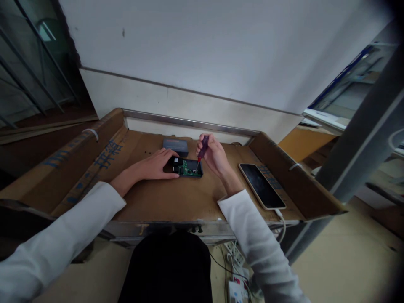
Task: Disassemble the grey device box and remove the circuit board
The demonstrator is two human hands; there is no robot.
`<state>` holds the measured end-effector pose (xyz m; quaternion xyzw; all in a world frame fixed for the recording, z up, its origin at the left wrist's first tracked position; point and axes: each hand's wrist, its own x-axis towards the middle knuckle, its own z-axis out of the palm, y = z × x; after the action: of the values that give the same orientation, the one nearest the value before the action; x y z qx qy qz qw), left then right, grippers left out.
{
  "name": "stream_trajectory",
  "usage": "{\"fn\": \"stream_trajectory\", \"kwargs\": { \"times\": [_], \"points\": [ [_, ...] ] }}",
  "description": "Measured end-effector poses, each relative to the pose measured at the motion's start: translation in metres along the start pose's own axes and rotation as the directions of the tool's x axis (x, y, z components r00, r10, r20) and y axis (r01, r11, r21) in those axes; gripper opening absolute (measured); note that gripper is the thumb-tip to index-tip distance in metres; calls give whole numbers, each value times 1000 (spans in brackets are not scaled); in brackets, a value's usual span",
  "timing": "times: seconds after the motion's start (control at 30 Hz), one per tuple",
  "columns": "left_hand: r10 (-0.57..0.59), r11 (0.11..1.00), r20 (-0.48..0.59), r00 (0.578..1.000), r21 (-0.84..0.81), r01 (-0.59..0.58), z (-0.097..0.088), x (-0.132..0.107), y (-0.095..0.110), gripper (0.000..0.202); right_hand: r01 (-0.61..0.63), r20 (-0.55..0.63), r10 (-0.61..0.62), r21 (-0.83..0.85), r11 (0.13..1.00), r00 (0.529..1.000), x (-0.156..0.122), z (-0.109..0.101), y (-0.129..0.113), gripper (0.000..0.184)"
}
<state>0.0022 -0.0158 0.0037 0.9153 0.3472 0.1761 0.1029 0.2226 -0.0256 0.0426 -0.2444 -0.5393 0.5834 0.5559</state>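
A small dark case with a green circuit board (190,169) inside lies open-side up on the cardboard. My left hand (154,165) grips its left end, the thumb along the near edge and the fingers over the far edge. In my right hand (216,156) is a screwdriver (203,147) with a dark red handle, held steeply tilted. Its thin shaft points down into the right part of the case; whether the tip touches a screw is too small to tell. Just behind the case sits a grey box-like cover (176,146), apart from it.
A phone (262,186) with a white charging cable (282,223) lies to the right. The cardboard tray (170,206) has raised walls left, right and partly behind. A white wall panel (189,46) stands at the back. Power strips (236,290) and cables lie on the floor below.
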Motion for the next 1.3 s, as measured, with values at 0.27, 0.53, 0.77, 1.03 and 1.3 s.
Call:
{"fn": "stream_trajectory", "kwargs": {
  "times": [0.27, 0.53, 0.77, 1.03, 1.3],
  "points": [
    [0, 1000, 9, 1000, 10, -1, -1, 0, 2, 61, 8, -63, -8, 3, 1000, 998, 0, 5, 4, 35],
    [-2, 1000, 6, 1000, 9, 2, -1, 1, 2, 61, 0, 16, 0, 9, 1000, 1000, -1, 1, -2, 24],
    [2, 1000, 6, 1000, 5, -2, -2, 1, 4, 60, 6, 8, -6, -27, 1000, 1000, -1, 6, 1, 32],
    [6, 1000, -4, 1000, 10, -6, -1, 0, 1, 62, 79, 42, -74, -147, 986, 996, -3, 1, -2, 31],
    [7, 1000, -7, 1000, -9, -7, 0, 1, 1, 63, -29, 68, 30, -19, 999, 997, -4, 8, -5, 32]
  ]
}}
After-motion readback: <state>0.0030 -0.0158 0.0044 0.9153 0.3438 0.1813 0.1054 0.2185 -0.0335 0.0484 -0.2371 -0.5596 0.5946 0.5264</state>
